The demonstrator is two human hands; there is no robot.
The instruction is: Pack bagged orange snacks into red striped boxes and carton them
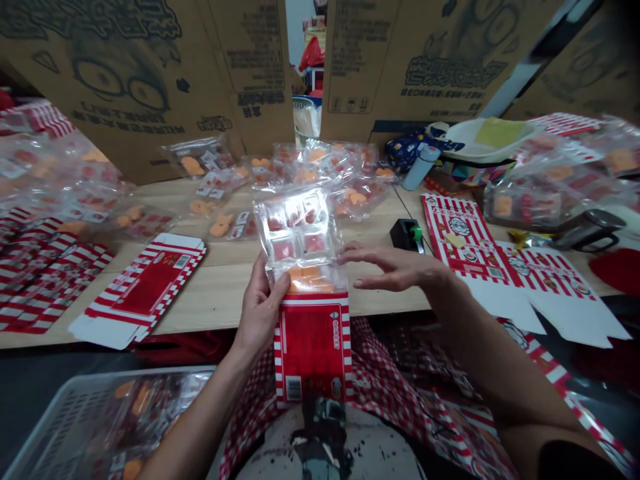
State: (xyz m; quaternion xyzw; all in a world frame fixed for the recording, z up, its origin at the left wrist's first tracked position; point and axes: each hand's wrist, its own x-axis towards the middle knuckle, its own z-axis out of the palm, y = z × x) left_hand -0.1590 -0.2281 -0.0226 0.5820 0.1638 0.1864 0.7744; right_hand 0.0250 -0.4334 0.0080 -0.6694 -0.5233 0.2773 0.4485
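L hand [257, 310] is steadying a clear pack [295, 245] at the box [313, 347] mouth; R hand [395, 267] is hovering alongside.
L hand is holding pack + box edge together, thumb across the front, prob. so the two are staying lined up; R hand is hanging w/ fingers loosely spread, gripping nothing visible, tips right by the pack's edge (touching? can't tell). Pack's lower end, w/ orange pieces [304, 277], is meeting the box top; depth inside: can't tell. Box is standing upright-ish at the lap, prob. b/c that's bracing it. Further out, a 2nd box [153, 283] is lying flat on the table [225, 280], L side; more packs [317, 157] are piling up at the back, prob. for easy reach. Flat cartons [520, 267] are lying R; a basket [55, 407] w/ packs is sitting low L.
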